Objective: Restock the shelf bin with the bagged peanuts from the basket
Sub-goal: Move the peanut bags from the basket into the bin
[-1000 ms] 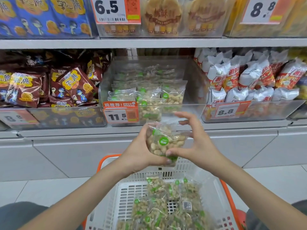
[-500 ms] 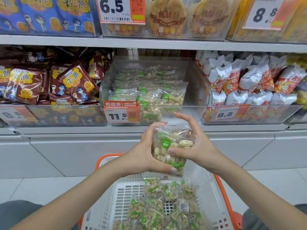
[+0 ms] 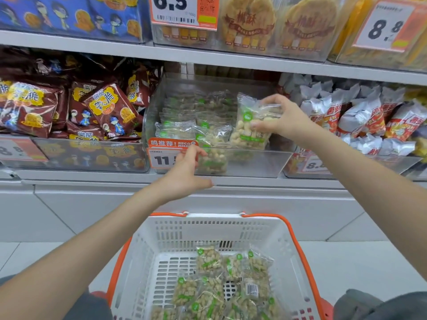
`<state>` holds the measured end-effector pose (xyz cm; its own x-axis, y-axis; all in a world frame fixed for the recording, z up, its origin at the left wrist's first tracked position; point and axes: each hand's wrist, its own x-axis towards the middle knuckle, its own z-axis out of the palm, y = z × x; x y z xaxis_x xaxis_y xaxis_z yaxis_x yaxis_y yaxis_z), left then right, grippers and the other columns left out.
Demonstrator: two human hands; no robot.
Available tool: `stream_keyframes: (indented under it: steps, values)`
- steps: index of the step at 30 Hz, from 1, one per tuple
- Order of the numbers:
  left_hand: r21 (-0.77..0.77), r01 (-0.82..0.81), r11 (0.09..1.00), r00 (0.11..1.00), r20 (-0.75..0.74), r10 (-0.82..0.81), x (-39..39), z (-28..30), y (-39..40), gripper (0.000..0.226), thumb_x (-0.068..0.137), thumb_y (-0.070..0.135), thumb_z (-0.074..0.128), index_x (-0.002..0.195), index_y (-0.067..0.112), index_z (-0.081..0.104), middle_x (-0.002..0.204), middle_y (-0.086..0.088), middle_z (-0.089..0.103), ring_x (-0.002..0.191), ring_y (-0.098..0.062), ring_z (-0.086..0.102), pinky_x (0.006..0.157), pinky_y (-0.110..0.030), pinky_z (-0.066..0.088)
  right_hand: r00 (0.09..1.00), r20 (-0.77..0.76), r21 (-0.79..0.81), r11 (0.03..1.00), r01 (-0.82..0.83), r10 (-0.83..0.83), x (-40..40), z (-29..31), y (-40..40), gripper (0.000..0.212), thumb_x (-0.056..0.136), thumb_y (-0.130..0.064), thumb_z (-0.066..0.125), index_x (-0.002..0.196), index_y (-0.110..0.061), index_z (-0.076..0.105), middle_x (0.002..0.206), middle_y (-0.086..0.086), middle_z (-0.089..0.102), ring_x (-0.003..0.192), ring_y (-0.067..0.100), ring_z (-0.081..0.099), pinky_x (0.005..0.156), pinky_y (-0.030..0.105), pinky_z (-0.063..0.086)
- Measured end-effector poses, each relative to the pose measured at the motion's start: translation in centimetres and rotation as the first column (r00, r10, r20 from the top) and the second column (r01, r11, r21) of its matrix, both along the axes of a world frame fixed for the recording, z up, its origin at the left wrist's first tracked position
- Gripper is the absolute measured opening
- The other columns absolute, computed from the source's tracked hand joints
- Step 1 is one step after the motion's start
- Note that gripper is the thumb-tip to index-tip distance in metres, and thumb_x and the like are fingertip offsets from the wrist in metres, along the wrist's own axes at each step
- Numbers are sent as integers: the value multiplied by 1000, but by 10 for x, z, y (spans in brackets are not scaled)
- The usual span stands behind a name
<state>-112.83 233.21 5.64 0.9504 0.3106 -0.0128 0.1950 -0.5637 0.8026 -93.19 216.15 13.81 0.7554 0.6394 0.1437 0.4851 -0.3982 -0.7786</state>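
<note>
My right hand (image 3: 283, 118) grips a clear bag of peanuts (image 3: 248, 125) with a green dot, holding it upright over the right side of the clear shelf bin (image 3: 261, 162). Several more peanut bags (image 3: 184, 131) stand in rows inside that bin. My left hand (image 3: 187, 174) hovers in front of the bin's lower left corner, fingers apart, holding nothing. Below, the white basket (image 3: 208, 229) with orange handles holds several bagged peanuts (image 3: 228, 287) at its bottom right.
An orange price tag (image 3: 166, 153) reading 11 hangs on the bin's front. Brown snack bags (image 3: 108, 109) fill the bin to the left, silver-and-red bags (image 3: 360, 116) the bin to the right. An upper shelf (image 3: 208, 54) with pastry boxes overhangs the bin.
Both hands held the bag above the basket; now my right hand alone has carried it up into the bin's right side, and my left hand has let go and drifted left.
</note>
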Motion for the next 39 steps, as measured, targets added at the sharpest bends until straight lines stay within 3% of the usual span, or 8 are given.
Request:
stream_keyframes:
  steps: [3,8,11,16,21,28,34,39]
  values:
    - [60,23,998,1000,-17,-22,0,-1,2,59,76,26,76,114,32,32,119,-8,37,111,-22,44,100,-37,41,962,-265,-23,997,-79,70,14,-6,-4,48,58,-33,83,99,-31,59,112,6,67,99,19,67,91,42,54]
    - [64,23,998,999,-24,-21,2,1,0,59,76,26,76,116,29,32,119,-7,35,111,-22,43,97,-34,41,924,-376,-156,977,-142,74,21,5,3,57,59,-27,81,111,-32,60,127,-3,59,109,18,63,93,41,53]
    - [55,34,998,999,-33,-32,0,2,1,60,76,26,76,116,30,32,121,-8,35,112,-24,44,101,-38,41,908,-416,-136,984,-112,45,22,16,2,57,63,-12,80,115,-24,59,121,3,60,102,23,66,81,43,58]
    - [68,50,996,998,-39,-48,-1,1,3,62,76,26,76,119,34,32,123,-8,35,112,-25,45,103,-42,41,959,-281,-193,978,-84,27,19,26,-1,58,75,4,73,120,-25,51,105,-1,55,89,18,64,58,33,60]
    - [84,54,995,998,-30,-52,0,2,-3,64,79,23,73,125,36,31,117,-8,33,111,-27,43,97,-34,39,990,-113,-328,938,-114,80,16,27,3,61,75,-2,76,123,-29,51,119,5,48,95,26,61,62,38,61]
    - [81,56,995,998,1,-56,-1,2,-2,83,80,21,71,133,54,16,117,-9,35,108,-28,45,94,-33,41,989,0,-393,909,-139,151,14,38,6,67,73,-3,78,130,-27,53,118,6,47,95,24,58,56,30,60]
    - [147,57,988,998,-30,-53,2,0,0,89,82,26,69,138,58,9,114,-9,34,108,-28,42,95,-32,40,961,210,-351,931,-98,181,14,43,0,41,74,-6,79,105,-28,61,106,9,52,87,16,55,60,33,59]
    - [246,27,969,999,-49,-15,3,-2,0,86,80,28,69,137,56,10,114,-11,37,107,-30,45,94,-45,46,934,252,-519,850,-89,252,12,30,-1,34,72,-15,82,93,-35,64,108,8,58,98,25,59,66,28,49]
